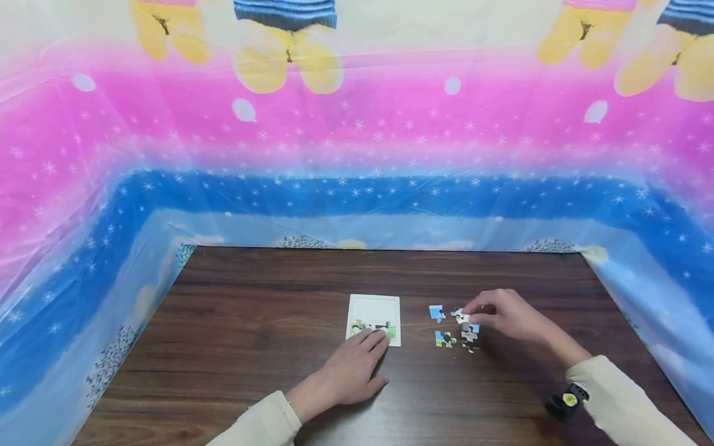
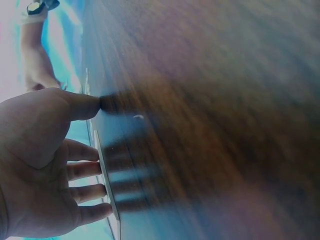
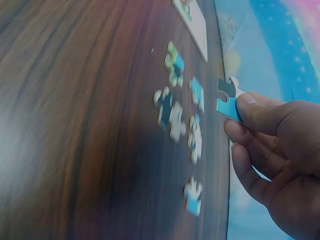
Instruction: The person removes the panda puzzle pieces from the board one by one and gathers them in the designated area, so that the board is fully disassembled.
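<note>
A white puzzle board (image 1: 375, 305) with a raised border lies on the table, some green and white pieces (image 1: 390, 331) fitted along its lower part. My left hand (image 1: 354, 368) rests its fairly straight fingertips on the board's near edge, the thumb spread to the side. In the right wrist view, my right hand (image 3: 282, 140) pinches a blue, dark and white puzzle piece (image 3: 229, 106) between thumb and fingers, raised off the table. Beneath and beside that hand are several loose puzzle pieces, among them a blue one (image 1: 437, 312) and a blue-green one (image 1: 444, 339).
Dark wood-grain table (image 1: 251, 347) surrounds the board and pieces. A printed pink and blue cloth (image 1: 357, 192) hangs along its back and sides. The right wrist carries a dark band with a yellow-faced device (image 1: 569, 399).
</note>
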Available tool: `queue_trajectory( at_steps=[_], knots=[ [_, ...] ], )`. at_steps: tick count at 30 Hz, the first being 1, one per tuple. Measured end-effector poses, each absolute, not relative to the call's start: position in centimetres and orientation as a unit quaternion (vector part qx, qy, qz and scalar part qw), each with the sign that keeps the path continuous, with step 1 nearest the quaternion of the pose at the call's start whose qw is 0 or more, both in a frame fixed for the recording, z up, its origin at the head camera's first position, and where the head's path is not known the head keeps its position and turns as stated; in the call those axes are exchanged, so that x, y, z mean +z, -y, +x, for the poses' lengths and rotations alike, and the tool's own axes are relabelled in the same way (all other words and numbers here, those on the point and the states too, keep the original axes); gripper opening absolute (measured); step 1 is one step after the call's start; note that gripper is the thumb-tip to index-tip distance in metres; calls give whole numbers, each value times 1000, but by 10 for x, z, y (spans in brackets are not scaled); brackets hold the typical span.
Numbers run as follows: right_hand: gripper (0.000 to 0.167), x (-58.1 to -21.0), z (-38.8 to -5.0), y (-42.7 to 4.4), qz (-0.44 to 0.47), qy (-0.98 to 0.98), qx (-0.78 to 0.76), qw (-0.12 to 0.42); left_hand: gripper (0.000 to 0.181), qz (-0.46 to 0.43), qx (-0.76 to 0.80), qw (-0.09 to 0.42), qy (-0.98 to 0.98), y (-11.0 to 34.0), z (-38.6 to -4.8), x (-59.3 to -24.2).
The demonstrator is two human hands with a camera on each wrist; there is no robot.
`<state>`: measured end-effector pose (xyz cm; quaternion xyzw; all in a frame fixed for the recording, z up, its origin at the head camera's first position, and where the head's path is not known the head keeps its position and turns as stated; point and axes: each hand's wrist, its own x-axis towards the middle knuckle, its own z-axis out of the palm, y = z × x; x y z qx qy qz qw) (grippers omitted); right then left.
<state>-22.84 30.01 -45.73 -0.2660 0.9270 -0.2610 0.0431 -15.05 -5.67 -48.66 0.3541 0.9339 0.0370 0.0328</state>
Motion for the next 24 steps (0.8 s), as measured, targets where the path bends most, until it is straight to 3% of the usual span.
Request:
queue_trajectory(
  at_steps=[24],
  knots=[
    [17,-483,-208,-350,-224,-949,-215,59,66,340,36,46,-938,56,-148,-484]
  ],
)
